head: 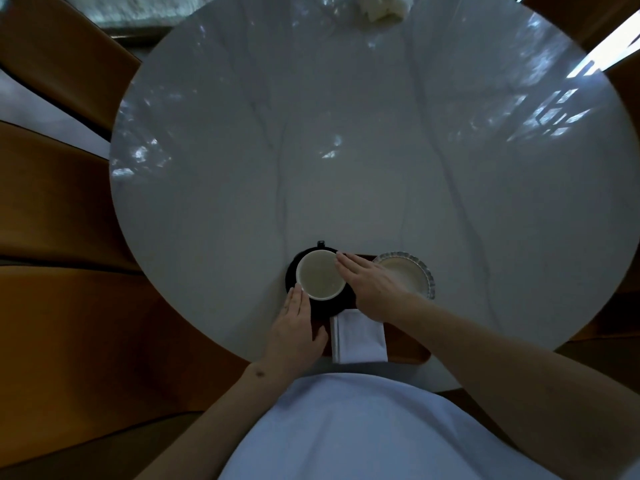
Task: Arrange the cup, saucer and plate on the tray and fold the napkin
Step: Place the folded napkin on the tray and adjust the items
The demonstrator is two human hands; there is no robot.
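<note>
So the person was leaning over a round marble table [346, 150], with the tray [405, 344] sitting right at the table's near edge; it was dark brown and mostly covered up. The cup [320, 274] stood on a dark saucer [291, 271] at the tray's far left corner, the saucer hanging a bit past the tray's left edge; the cup looked pale inside. The left hand [294, 327] lay flat with straight fingers, tips touching the cup's near left side, not gripping anything; the right hand [367, 282] was likewise flat and relaxed, fingertips against the cup's right rim. The plate [420, 271], glassy with a scalloped edge, sat at the tray's far right corner, partly hidden by the right wrist. The white napkin [360, 336] lay folded along the tray's near edge, just beside the saucer.
</note>
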